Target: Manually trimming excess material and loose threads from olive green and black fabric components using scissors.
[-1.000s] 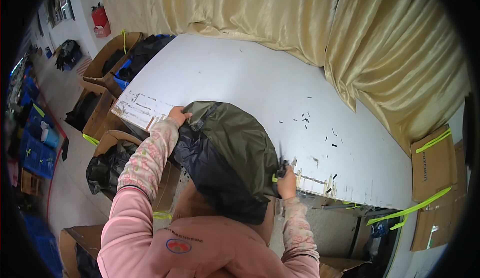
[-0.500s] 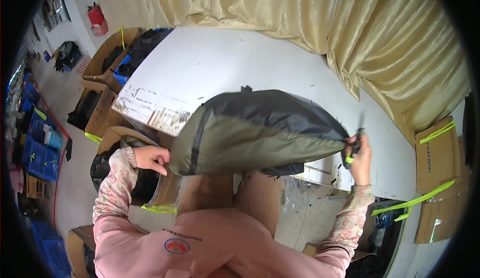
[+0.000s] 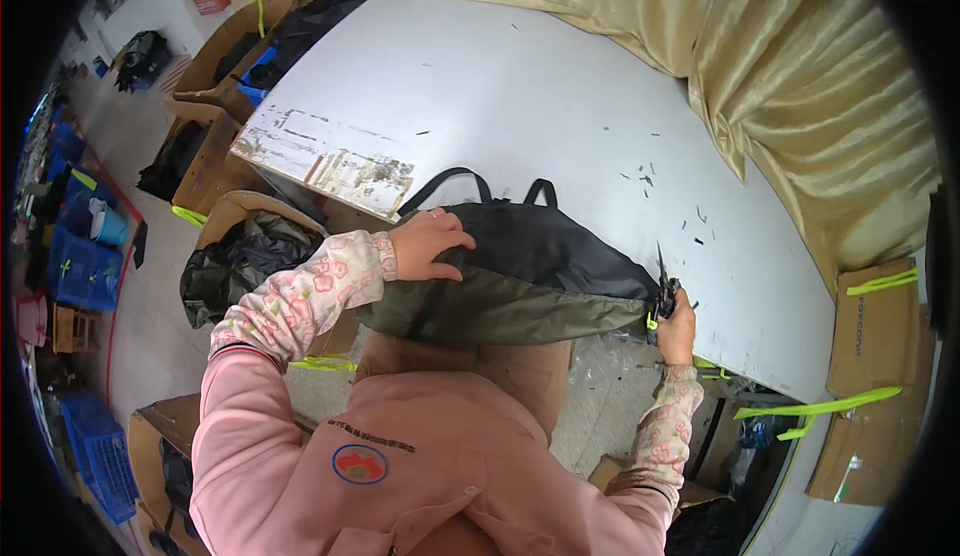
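A black and olive-green fabric bag [image 3: 560,256] lies across the near edge of the white table and over my lap. Two black straps stand up from its far side. My left hand [image 3: 428,246] is over the left part of the bag, fingers curved and apart, gripping nothing that I can see. At the bag's right tip, my right hand [image 3: 678,331] is closed round a pair of small black-handled scissors [image 3: 664,291], blades pointing away from me. Whether those fingers also pinch the bag's corner is hidden.
Short dark scraps [image 3: 645,178] are scattered on the white table [image 3: 500,86]. Left of it stand cardboard boxes [image 3: 205,161] with dark fabric inside and blue crates [image 3: 85,281]. A gold curtain [image 3: 770,76] hangs behind. Flattened cardboard [image 3: 872,341] with yellow-green ties is at right.
The bag has flattened and settled lower, its straps now showing. My left hand has moved right, onto the bag. My right hand, with the scissors, has shifted left and slightly down.
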The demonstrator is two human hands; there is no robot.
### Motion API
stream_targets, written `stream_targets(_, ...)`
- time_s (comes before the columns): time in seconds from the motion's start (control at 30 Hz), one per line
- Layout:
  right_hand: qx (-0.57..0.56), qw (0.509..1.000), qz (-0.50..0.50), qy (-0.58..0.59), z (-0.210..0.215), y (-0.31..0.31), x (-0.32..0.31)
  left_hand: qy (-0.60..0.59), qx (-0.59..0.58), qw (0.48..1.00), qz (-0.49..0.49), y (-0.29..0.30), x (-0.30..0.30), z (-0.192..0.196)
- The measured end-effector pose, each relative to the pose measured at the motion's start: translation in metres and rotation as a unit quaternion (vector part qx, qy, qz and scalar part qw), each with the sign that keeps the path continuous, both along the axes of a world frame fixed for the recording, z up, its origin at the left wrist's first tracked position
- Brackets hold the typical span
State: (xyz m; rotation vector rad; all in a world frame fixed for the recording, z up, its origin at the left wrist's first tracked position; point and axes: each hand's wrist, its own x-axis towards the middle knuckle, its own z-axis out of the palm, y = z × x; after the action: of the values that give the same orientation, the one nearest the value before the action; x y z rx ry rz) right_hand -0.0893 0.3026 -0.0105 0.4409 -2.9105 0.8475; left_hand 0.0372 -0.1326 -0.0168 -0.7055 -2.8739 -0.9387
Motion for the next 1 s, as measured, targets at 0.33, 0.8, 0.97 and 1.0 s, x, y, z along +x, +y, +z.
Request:
stream_targets(0.33, 0.015, 0.999, 0.001, -0.032, 0.008, 0.028, -0.002, -0.132, 0.203, 0.97, -0.02, -0.033, -0.007, -0.007)
stream_targets(0.8, 0.1, 0.985, 0.077, -0.119, 0.01, 0.026, -0.013, -0.366, 0.345, 0.863, 0.05, -0.057, -0.005, -0.017)
stream_targets(0.97, 0.13, 0.987, 0.067, -0.066, 0.035, 0.004, -0.014, -0.349, 0.379, 0.853, 0.077, -0.048, 0.002, -0.017)
stream_targets(1.0, 0.152, 0.985, 0.054, -0.062, 0.043, -0.006, -0.014, -0.345, 0.381, 0.853, 0.091, -0.048, 0.004, -0.019)
